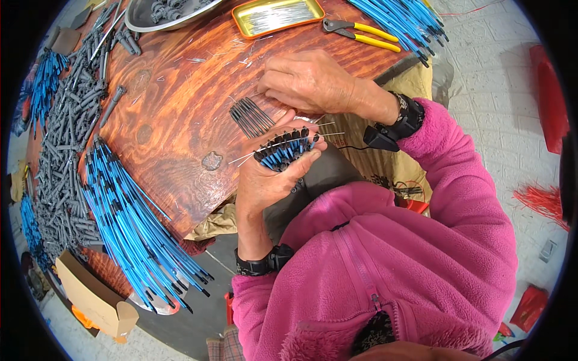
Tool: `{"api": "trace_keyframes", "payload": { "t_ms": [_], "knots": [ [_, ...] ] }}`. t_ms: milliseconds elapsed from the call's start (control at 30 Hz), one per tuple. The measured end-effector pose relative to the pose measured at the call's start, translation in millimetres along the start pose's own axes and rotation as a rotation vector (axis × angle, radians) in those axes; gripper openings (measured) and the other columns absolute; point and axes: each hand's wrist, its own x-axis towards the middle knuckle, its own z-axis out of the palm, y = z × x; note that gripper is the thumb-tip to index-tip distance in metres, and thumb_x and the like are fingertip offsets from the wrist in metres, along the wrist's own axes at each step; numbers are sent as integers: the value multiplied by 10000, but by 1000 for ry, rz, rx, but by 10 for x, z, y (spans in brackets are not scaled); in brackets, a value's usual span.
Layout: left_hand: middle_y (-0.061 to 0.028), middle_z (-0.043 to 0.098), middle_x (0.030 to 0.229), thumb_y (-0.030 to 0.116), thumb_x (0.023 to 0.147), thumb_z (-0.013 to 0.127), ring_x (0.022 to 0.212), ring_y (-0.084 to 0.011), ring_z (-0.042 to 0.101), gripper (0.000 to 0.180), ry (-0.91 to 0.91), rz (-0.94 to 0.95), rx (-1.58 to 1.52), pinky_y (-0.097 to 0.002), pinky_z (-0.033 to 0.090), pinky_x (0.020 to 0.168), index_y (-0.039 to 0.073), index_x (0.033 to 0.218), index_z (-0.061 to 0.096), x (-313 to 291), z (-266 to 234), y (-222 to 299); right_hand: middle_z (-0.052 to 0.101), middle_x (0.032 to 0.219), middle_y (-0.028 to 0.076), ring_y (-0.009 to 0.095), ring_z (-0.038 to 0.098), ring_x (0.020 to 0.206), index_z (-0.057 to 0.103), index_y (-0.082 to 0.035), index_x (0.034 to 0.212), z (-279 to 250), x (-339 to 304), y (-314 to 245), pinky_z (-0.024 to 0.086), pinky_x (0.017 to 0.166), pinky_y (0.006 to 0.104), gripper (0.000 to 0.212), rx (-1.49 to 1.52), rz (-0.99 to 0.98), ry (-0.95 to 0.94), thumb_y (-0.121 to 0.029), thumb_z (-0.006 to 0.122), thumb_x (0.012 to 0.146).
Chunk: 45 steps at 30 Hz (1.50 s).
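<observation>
My left hand (262, 183) is wrapped round a bundle of blue tubes (283, 155) with black ends, held upright at the table's near edge. Several thin silver wires (265, 147) lie across the bundle's top and stick out both sides. Just beyond this hand is a row of thin dark rods (251, 117); I cannot tell if they belong to the bundle. My right hand (308, 81) hovers low over the wooden table (174, 102), beyond the bundle, its fingers curled together. Its fingertips are mostly hidden, so anything pinched there does not show.
A yellow tray (277, 18) of silver wires and yellow-handled pincers (361, 35) lie at the far side. Blue tubes (129, 222) and a heap of grey plastic parts (63, 156) cover the left. A metal bowl (171, 25) stands far left, a cardboard box (90, 295) near left.
</observation>
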Motion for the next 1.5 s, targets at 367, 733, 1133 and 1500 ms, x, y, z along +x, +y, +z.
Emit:
{"api": "trace_keyframes", "payload": {
  "t_ms": [367, 733, 1133, 1500],
  "knots": [
    [-46, 757, 918, 23, 789, 731, 924, -135, 712, 265, -16, 80, 132, -464, 335, 1150, -4, 1047, 676, 5, -7, 9, 574, 857, 74, 282, 627, 754, 577, -64, 920, 17, 60, -11, 531, 622, 386, 214, -33, -26, 21, -135, 680, 746],
    [-54, 753, 907, 11, 786, 733, 945, -154, 699, 242, 6, 91, 108, -452, 369, 1121, -10, 1023, 688, -6, 12, 38, 585, 898, 57, 245, 613, 836, 583, -72, 916, 40, 91, 19, 518, 688, 369, 193, -73, -77, 26, -156, 664, 763],
    [-81, 740, 914, -19, 779, 734, 962, -181, 667, 218, 29, 55, 1, -400, 437, 1046, -30, 992, 690, -13, 22, 1, 587, 924, 61, 246, 604, 849, 589, -72, 943, 54, 74, -19, 507, 703, 371, 218, -102, -66, 11, -181, 665, 770],
    [-110, 721, 992, -47, 777, 737, 939, -173, 669, 228, 88, -72, -143, -331, 529, 879, -49, 999, 690, -70, 64, 39, 578, 945, 44, 233, 596, 878, 622, -101, 1018, 30, 119, -15, 490, 719, 362, 306, -93, -148, 13, -242, 685, 753]
  ]
}}
